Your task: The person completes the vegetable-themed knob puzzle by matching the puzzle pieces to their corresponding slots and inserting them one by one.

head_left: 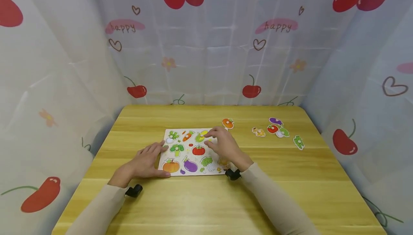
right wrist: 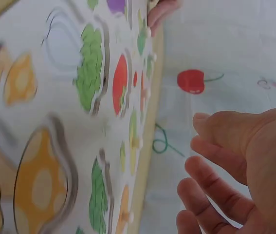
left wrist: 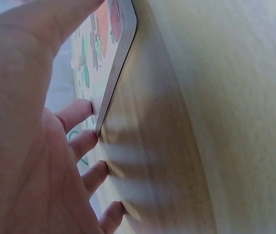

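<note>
left hand [head_left: 145, 163]: flat, fingers straight, braces the near-left edge of the vegetable puzzle board [head_left: 193, 151]; keep it pinned so the board doesn't slide.
right hand [head_left: 224, 145]: loose, holds nothing, fingertips over the corn piece [head_left: 201, 136] in the top row; press straight down to seat it.
board: mid-table [head_left: 206, 199], most slots filled.
beyond: orange piece [head_left: 227, 123] just past the board; loose pieces [head_left: 277, 129] far right, well apart, nothing blocking.

white vegetable puzzle board [head_left: 193, 152] lies flat on table, mostly filled.
</note>
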### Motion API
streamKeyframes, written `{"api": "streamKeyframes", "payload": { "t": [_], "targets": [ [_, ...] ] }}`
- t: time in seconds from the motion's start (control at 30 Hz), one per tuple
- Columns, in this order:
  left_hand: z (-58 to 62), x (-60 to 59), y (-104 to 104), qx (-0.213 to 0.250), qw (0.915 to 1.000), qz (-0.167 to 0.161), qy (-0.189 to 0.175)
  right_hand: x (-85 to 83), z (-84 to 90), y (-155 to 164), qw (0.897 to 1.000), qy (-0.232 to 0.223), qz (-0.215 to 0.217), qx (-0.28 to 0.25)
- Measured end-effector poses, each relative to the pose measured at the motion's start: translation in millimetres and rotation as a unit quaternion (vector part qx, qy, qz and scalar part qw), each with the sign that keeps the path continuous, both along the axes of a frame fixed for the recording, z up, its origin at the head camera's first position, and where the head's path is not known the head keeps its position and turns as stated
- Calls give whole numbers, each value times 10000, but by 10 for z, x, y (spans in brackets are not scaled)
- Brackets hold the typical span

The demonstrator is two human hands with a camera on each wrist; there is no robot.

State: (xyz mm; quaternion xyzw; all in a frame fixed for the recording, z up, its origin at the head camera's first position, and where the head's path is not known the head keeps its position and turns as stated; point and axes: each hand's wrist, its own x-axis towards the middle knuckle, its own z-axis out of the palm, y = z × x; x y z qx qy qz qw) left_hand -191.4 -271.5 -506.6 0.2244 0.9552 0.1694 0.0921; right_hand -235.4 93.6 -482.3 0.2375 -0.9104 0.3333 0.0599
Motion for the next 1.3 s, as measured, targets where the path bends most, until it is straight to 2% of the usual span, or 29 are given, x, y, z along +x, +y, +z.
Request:
{"api": "streamKeyframes", "payload": {
  "t": [0.3,0.47,0.7,0.9,1.1,1.3],
  "targets": [
    [23,-11,2,-34,10000,-32,-12,-100,25,379,9996,205,-193,76],
    [30,-1,-7,8,10000,-13,-5,-147,25,571,9991,18,-387,164],
    [19,-12,-16,-8,10000,5,-10,-281,-52,967,9972,84,-723,165],
    [20,-4,-18,34,9999,21,-94,-330,-121,1316,9951,97,-969,173],
    [22,-2,-10,17,10000,28,-78,-395,-180,1630,9933,291,-1105,178],
    [18,-10,-16,1,10000,34,-66,-469,-235,1915,9916,213,-1273,120]
  ]
}}
